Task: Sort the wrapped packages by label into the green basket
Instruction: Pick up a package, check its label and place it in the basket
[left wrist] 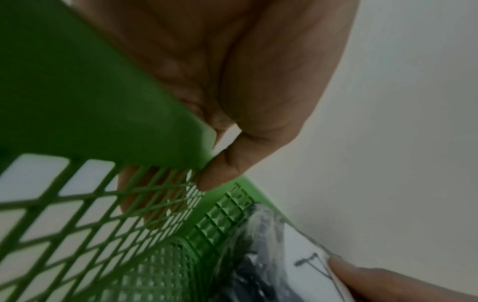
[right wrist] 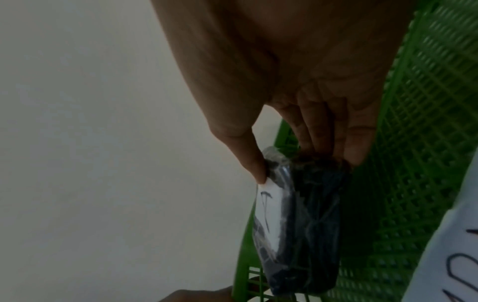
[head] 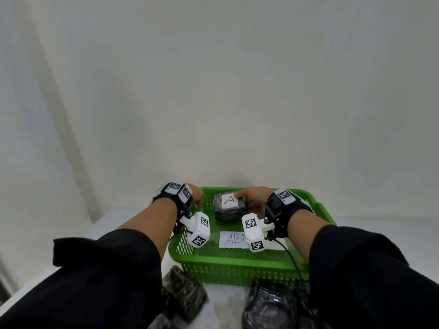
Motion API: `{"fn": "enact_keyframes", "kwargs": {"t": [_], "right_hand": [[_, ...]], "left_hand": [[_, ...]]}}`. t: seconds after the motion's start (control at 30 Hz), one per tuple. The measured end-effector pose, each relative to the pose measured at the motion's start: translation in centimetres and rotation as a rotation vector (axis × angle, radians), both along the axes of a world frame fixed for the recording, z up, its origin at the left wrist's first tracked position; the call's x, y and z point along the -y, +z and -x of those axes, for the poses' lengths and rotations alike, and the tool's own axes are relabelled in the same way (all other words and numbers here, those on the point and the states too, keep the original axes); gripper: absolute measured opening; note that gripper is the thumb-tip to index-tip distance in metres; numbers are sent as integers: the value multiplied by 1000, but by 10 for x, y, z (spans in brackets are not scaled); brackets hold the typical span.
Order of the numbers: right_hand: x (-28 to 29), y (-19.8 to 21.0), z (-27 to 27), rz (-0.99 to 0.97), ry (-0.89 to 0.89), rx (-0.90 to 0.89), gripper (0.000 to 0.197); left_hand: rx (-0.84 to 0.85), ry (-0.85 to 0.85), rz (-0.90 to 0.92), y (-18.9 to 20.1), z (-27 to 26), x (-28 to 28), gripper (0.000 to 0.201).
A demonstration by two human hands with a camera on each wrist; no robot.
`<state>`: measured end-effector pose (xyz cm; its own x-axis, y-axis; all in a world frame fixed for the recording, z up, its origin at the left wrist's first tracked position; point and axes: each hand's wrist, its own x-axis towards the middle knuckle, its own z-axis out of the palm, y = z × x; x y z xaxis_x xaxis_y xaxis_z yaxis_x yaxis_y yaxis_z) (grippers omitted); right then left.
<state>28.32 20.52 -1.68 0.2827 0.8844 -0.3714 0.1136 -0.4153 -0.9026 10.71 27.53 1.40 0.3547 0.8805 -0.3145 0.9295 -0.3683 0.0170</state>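
Head view gives us the whole layout: the green basket [head: 237, 260] sits on a white table [head: 111, 222] against a pale wall, and both forearms in black sleeves reach into its far half. The package labelled A [head: 228, 206], dark and wrapped in clear film, lies inside the basket near the far wall, label face up. Our right hand [head: 253, 199] comes at it from the right; the thumb lies on the far right corner of the white label and the other fingers are tucked down the package's right side.

In the right wrist view we see that grip closely: the thumb [right wrist: 254, 163] presses the label edge, while the fingers [right wrist: 354, 143] curl against the opposite face, so the package [right wrist: 302, 224] is pinched between them above the mesh floor.

Our left hand [head: 196, 192] is at the basket's far left corner. From the left wrist view, the thumb [left wrist: 222, 169] sits inside the rim and the fingers [left wrist: 137, 196] show through the mesh outside, so the hand clasps the wall.

A paper slip reading "ABN" [head: 234, 239] lies on the basket floor, nearer than the package. Two more wrapped packages [head: 184, 293] [head: 268, 307] lie on the table just near of the basket.
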Motion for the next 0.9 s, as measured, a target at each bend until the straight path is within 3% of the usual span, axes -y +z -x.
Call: {"fn": "enact_keyframes", "kwargs": {"t": [0.17,0.43,0.6,0.73,0.9], "right_hand": [[-10,-7,10,15,-46,71,26],[-7,-18,19,30,-75,145,36],[-10,-17,27,0,-57,133,31],[-11,-17,28,14,-53,135,32],[-5,-10,31,35,-28,120,30]], "left_hand": [[-154,-107,-58,-6,2,-17,40],[-190,-126,-83,-5,-4,-17,41],[-225,-124,-79,-4,-3,-17,15],[-225,-118,-97,-6,-2,-18,42],[-227,-125,-71,-8,-1,-23,34]]}}
